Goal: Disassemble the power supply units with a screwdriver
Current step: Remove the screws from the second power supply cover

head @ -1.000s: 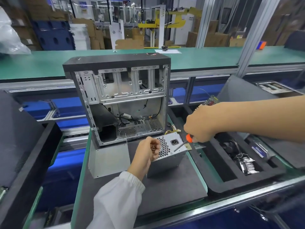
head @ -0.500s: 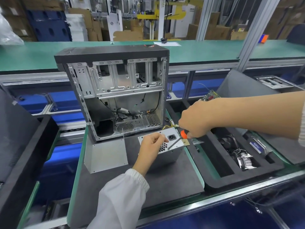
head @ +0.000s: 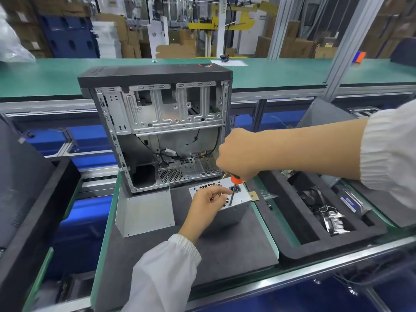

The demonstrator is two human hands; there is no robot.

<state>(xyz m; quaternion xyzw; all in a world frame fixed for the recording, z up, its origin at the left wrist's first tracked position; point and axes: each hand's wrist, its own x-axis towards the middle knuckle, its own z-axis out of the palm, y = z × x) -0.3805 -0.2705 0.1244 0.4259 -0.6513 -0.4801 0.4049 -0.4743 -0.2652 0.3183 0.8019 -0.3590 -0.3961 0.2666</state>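
I see a silver power supply unit [head: 234,211] with a perforated round-hole grille on a dark grey mat [head: 236,248]. Screwdriver [head: 235,186]: orange handle, dark shaft. Computer case [head: 157,131]: bare silver frame, black top. Benches [head: 45,75] green, bins [head: 90,143] below blue, sleeves [head: 162,275] white, foam tray [head: 286,212] black.

There is one power supply unit [head: 227,200], one screwdriver [head: 234,186] and one open computer case [head: 157,129]. Beside them I count one loose metal panel [head: 145,213] and one foam tray [head: 290,224].
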